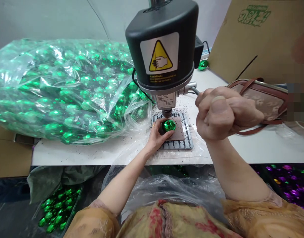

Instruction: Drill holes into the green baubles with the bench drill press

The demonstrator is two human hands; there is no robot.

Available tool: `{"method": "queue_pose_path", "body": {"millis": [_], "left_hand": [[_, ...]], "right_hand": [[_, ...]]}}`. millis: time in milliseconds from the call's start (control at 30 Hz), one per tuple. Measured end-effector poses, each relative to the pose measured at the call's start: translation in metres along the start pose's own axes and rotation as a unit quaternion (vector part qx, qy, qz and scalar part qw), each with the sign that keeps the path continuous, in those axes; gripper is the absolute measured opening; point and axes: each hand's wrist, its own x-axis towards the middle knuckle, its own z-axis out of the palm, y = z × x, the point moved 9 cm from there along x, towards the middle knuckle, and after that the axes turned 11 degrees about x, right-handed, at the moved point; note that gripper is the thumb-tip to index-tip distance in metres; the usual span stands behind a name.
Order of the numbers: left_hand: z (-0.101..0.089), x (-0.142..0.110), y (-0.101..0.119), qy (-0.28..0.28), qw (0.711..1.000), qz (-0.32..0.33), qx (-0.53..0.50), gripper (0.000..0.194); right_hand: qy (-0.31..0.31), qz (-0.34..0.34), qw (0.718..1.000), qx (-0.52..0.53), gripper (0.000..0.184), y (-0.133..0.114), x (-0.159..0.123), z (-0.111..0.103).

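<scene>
A black drill press (164,46) with a yellow hand-warning label stands in front of me. Under its chuck (166,113), a shiny green faceted ball (170,125) rests on a flat board (179,134) over the slotted metal base (189,142). My left hand (158,135) is closed around the ball's left side, with the thumb at its front. My right hand (217,112) is a fist wrapped round the feed lever (195,90) at the machine's right; most of the lever is hidden inside the fingers. Whether the bit touches the ball I cannot tell.
A big clear bag of green balls (60,92) fills the table's left. A cardboard box (256,36), a brown-strapped bag (263,102) and a loose green ball (203,64) are at right. Dark shavings dot the white table (79,155). Below sit green balls (59,206) and purple pieces (290,188).
</scene>
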Motion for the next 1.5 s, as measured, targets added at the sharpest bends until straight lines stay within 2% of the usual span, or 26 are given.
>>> {"method": "queue_pose_path", "body": {"millis": [500, 600, 733, 800, 867, 933, 967, 1033, 1100, 1167, 1233, 1300, 1333, 1433, 1500], "left_hand": [[0.0, -0.001, 0.0, -0.005, 1.0, -0.016, -0.009, 0.057], [0.0, -0.001, -0.002, -0.005, 1.0, -0.026, -0.017, 0.058], [-0.001, 0.001, 0.001, 0.011, 0.999, -0.036, -0.009, 0.056], [-0.009, -0.004, 0.008, 0.052, 0.998, -0.042, 0.021, 0.05], [-0.022, -0.018, 0.021, 0.117, 0.99, -0.041, 0.073, 0.044], [-0.027, -0.041, 0.042, 0.144, 0.982, -0.002, 0.12, 0.042], [-0.022, -0.055, 0.054, 0.126, 0.982, 0.041, 0.137, 0.043], [0.0, -0.087, 0.081, 0.036, 0.971, 0.164, 0.167, 0.045], [0.021, -0.118, 0.095, -0.045, 0.941, 0.263, 0.207, 0.051], [0.025, -0.127, 0.095, -0.063, 0.925, 0.301, 0.224, 0.057], [0.008, -0.108, 0.085, -0.026, 0.934, 0.281, 0.219, 0.046], [-0.023, -0.067, 0.064, 0.032, 0.947, 0.214, 0.238, 0.024], [-0.041, -0.043, 0.05, 0.059, 0.947, 0.166, 0.268, 0.022], [-0.08, 0.024, 0.012, 0.072, 0.912, 0.041, 0.403, 0.029], [-0.09, 0.055, -0.002, 0.045, 0.866, 0.001, 0.498, 0.036]], "right_hand": [[-0.056, -0.062, 0.997, 0.003, 0.043, -0.005, -0.015, -0.002], [-0.056, -0.025, 0.998, -0.007, 0.049, -0.005, -0.016, -0.001], [0.008, 0.061, 0.997, -0.049, 0.05, 0.003, 0.008, 0.004], [0.036, 0.115, 0.991, -0.062, 0.049, 0.013, 0.026, 0.009], [0.031, 0.158, 0.986, -0.044, 0.048, 0.022, 0.041, 0.018], [0.031, 0.162, 0.986, -0.013, 0.048, 0.026, 0.049, 0.023], [0.032, 0.155, 0.987, 0.004, 0.048, 0.026, 0.051, 0.025], [0.039, 0.136, 0.99, 0.026, 0.046, 0.025, 0.051, 0.025], [0.052, 0.12, 0.991, 0.019, 0.045, 0.024, 0.048, 0.023], [0.068, 0.109, 0.992, 0.004, 0.046, 0.023, 0.046, 0.021], [0.068, 0.108, 0.992, 0.011, 0.045, 0.024, 0.046, 0.021], [0.065, 0.11, 0.991, 0.03, 0.044, 0.024, 0.047, 0.022], [0.064, 0.108, 0.991, 0.037, 0.044, 0.024, 0.047, 0.021], [0.053, 0.125, 0.99, 0.021, 0.044, 0.023, 0.047, 0.02], [0.039, 0.154, 0.987, -0.009, 0.044, 0.025, 0.045, 0.02]]}}
